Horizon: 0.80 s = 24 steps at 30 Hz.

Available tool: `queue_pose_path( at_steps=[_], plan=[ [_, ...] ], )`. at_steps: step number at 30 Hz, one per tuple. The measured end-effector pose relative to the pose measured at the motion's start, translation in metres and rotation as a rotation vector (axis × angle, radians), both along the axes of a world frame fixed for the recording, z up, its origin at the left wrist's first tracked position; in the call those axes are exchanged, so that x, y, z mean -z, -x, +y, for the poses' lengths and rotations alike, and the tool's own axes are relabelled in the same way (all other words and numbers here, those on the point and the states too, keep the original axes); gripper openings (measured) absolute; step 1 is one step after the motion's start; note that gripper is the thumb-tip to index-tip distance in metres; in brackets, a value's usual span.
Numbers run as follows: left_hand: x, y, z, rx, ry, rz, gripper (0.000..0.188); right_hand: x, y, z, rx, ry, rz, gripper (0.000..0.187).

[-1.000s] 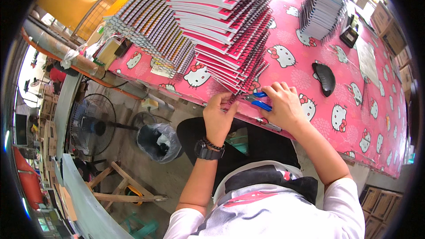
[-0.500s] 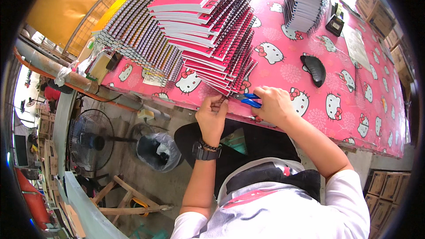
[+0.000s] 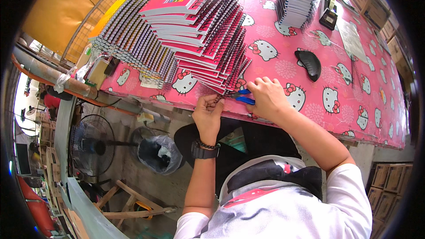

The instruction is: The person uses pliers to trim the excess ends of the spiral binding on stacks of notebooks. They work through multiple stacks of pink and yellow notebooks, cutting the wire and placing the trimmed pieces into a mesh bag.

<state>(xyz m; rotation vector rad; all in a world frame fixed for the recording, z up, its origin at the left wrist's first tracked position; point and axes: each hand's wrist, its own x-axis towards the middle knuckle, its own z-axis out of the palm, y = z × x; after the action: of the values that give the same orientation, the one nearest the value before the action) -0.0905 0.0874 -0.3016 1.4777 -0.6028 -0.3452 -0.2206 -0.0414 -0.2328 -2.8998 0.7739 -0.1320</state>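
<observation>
A tall stack of red spiral notebooks (image 3: 195, 22) leans at the table's near edge. At its lowest corner, my left hand (image 3: 207, 116) is closed with thumb and fingers pinching the end of a dark spiral binding coil (image 3: 218, 99). My right hand (image 3: 269, 99) grips blue-handled pliers (image 3: 244, 99), their jaws pointing left at that coil beside my left fingertips. The jaw tips are too small to tell whether they touch the wire.
Yellow-topped spiral notebooks (image 3: 133, 40) stand stacked on the left, and another notebook stack (image 3: 297, 0) is at the back. A black curved object (image 3: 309, 65) lies on the pink table cover (image 3: 316, 99). Below are a fan (image 3: 93, 146) and a lined bin (image 3: 159, 152).
The view has shifted slightly, so the stacks sit a little further left. My hands stay at the notebook corner; the right fingers look somewhat more spread on the pliers.
</observation>
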Motion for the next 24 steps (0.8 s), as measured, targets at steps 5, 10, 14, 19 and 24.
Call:
queue_pose_path(
  at_steps=[5,10,14,19,24],
  plan=[
    [0.003,0.000,-0.001,-0.006,-0.001,-0.047,0.020,0.007,-0.002,0.003,-0.030,0.102,-0.134,0.041],
    [0.005,0.000,-0.002,-0.019,0.013,-0.041,0.020,-0.001,-0.006,-0.011,-0.031,-0.149,0.039,0.030],
    [0.004,0.001,-0.003,-0.034,-0.012,-0.081,0.021,0.000,0.003,-0.018,-0.024,0.006,0.002,0.034],
    [0.006,0.007,-0.006,-0.086,-0.076,-0.196,0.021,-0.001,-0.001,-0.015,-0.032,0.121,0.039,0.043],
    [0.004,0.008,-0.009,-0.110,-0.100,-0.232,0.020,-0.004,-0.009,-0.015,-0.065,0.124,0.049,0.032]
  ],
)
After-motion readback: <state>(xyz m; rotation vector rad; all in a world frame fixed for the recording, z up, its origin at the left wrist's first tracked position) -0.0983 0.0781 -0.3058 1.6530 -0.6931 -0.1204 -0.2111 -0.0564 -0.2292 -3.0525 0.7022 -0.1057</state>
